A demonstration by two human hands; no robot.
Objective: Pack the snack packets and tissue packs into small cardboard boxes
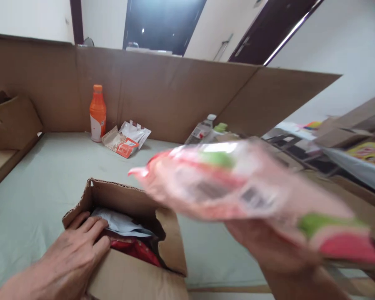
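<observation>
A small open cardboard box (pixel 171 243) stands at the lower middle, with a light blue packet (pixel 121 223) and a red packet (pixel 136 250) inside. My left hand (pixel 78 246) grips the box's left edge, its fingers bent over the rim beside the blue packet. On the right, my right hand (pixel 278 246) holds up a large pink plastic package (pixel 218 183) with green and red print, blurred by motion. Its fingers are mostly hidden behind the package, whose left end hangs above the box's right back corner.
An orange bottle (pixel 98 114) and some flat packets (pixel 125 141) are by the cardboard wall (pixel 150 91) at the back. Clear bottles (pixel 203 129) lean behind the pink package. Another cardboard box (pixel 15 121) is at the far left.
</observation>
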